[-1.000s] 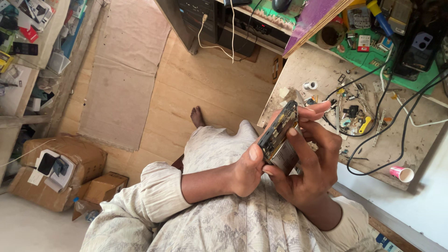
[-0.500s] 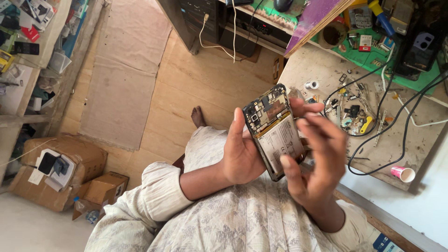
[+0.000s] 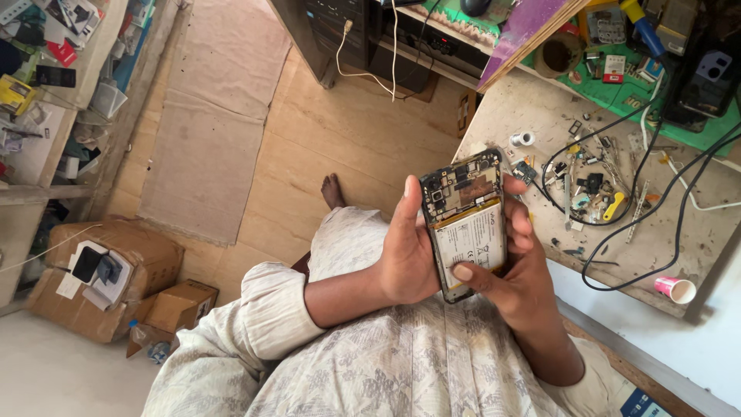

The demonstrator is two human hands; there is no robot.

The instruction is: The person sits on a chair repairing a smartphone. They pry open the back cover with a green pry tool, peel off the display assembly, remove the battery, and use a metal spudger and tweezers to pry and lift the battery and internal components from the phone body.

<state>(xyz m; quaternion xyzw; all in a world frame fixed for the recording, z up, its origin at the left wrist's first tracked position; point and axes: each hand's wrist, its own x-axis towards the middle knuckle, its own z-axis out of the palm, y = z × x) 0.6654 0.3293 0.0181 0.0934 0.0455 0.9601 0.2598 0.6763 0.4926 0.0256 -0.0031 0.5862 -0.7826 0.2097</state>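
Above a wooden floor [image 3: 340, 147] and beside a cluttered workbench [image 3: 540, 116], a seated person holds an opened phone [image 3: 465, 224] over the lap, left hand [image 3: 405, 247] wrapped along its edge, right hand [image 3: 517, 270] cradling it, thumb pressed on the battery [image 3: 471, 243].

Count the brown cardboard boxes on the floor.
2. A large brown cardboard box stands at lower left with small devices on top; a smaller cardboard box sits against its right side. Others may be hidden behind the cluttered shelf.
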